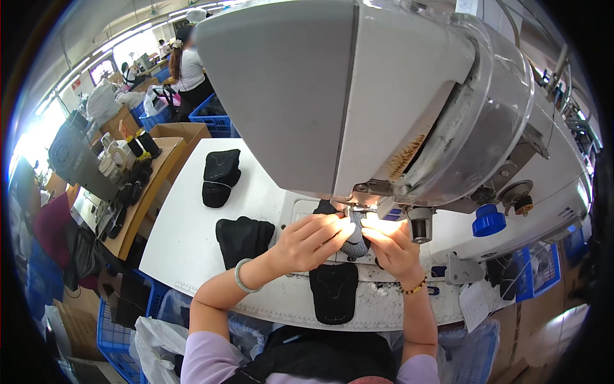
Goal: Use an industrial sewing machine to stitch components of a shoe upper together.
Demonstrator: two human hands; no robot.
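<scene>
Under the needle area of a large sewing machine (pixel 307 96), a grey mesh and black fabric piece (pixel 355 248) lies on the white bed. My left hand (pixel 308 240) pinches its left edge, fingertips close to the presser foot. On the other edge, my right hand (pixel 394 248) grips the same piece with thumb and fingers. Between my forearms, a black tongue-shaped fabric piece (pixel 334 294) rests at the table's near edge. A pile of black fabric pieces (pixel 244 240) is left of my left hand; beyond it lies a tied black bundle (pixel 221 176).
The white table (pixel 182 233) curves around the machine. A blue knob (pixel 488 221) sticks out at the machine's right. Thread cones (pixel 148 144) stand on a side bench at left. Blue crates (pixel 115 333) flank the table below. Another person (pixel 189 67) stands at the back left.
</scene>
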